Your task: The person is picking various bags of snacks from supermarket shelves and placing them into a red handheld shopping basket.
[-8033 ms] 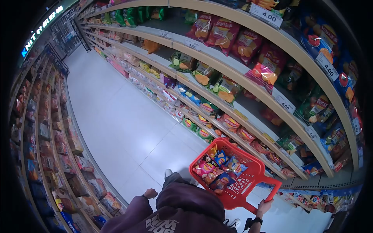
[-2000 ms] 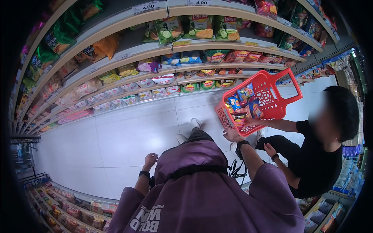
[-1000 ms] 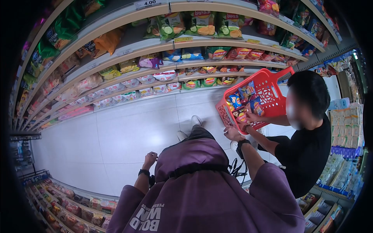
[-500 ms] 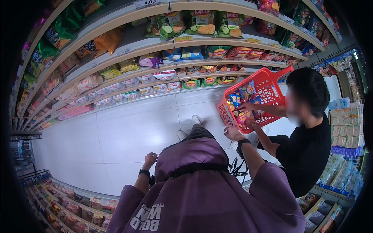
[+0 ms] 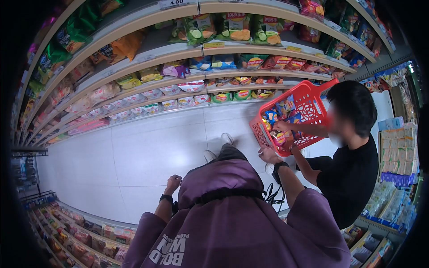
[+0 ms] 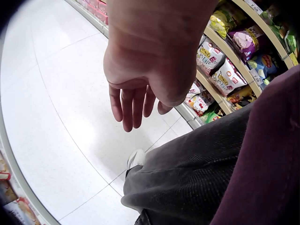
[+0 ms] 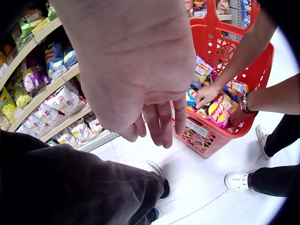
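Observation:
My left hand point(image 5: 173, 182) hangs beside my body, its fingers loose and holding nothing; the left wrist view shows the same hand point(image 6: 145, 75) above the floor. My right hand point(image 5: 269, 154) is close to the near corner of a red basket point(image 5: 316, 93). In the right wrist view, that hand point(image 7: 140, 79) hangs relaxed with nothing in it, left of the basket point(image 7: 262, 65). Snack bags point(image 5: 286, 105) lie in the basket, among them a pink one point(image 7: 219, 112). Another person in black point(image 5: 351, 178) has both hands at these bags.
Shelves point(image 5: 156, 58) of chip bags run along the far side, and more packaged goods fill a low shelf point(image 5: 85, 232) at the lower left. Pale floor tiles point(image 5: 147, 152) lie between. The other person's white shoe point(image 7: 238, 181) stands beside the basket.
Over the last seconds the other person came to the basket and reached into it with both hands. My right hand, earlier at the basket's handle, now hangs near its corner. My left hand has barely moved lately.

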`<state>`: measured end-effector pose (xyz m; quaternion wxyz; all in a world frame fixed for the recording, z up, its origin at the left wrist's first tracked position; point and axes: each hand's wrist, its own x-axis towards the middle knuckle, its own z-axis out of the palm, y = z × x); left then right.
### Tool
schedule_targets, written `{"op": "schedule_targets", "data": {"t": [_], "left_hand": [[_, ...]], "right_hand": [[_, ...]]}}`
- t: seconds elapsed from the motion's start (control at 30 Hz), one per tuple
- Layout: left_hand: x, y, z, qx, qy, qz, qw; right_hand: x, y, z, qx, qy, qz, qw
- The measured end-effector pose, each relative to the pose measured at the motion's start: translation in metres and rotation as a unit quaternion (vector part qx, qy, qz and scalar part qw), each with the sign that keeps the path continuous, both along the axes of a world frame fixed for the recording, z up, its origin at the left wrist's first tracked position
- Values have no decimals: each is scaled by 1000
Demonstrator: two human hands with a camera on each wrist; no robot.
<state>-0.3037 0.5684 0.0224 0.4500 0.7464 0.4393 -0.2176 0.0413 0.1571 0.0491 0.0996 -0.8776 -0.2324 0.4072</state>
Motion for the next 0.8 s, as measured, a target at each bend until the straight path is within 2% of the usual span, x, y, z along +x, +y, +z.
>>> {"op": "schedule_targets", "data": {"t": [0.67, 0.8], "left_hand": [[14, 4, 21, 4, -9, -5, 1000], [12, 3, 20, -3, 0, 0, 1000]], "right_hand": [[0, -1, -17, 18, -30, -17, 999], [2, 5, -5, -1, -16, -9, 1000]]}}
